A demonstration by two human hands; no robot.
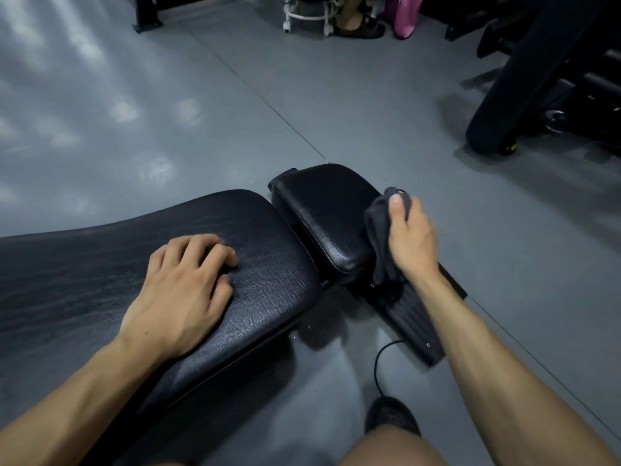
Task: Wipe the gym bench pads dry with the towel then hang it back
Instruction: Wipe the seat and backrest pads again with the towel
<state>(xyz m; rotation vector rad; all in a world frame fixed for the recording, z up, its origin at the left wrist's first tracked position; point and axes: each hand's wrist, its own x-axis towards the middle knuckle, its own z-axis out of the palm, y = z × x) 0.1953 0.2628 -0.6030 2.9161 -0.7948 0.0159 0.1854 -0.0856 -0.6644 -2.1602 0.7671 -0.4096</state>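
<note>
1. Two bare hands show in our head view. Our left hand [188, 284] rests palm-down on the long bench pad [100, 274] at 9 o'clock, fingers loosely bent, holding nothing.
2. Our right hand [411, 240] grips the dark towel [378, 230], fingers curled round it, thumb on top, against the 3 o'clock side of the small seat pad [327, 213].
3. Grey floor [168, 112] lies beyond; black gym equipment [544, 79] stands at 2 o'clock.
</note>
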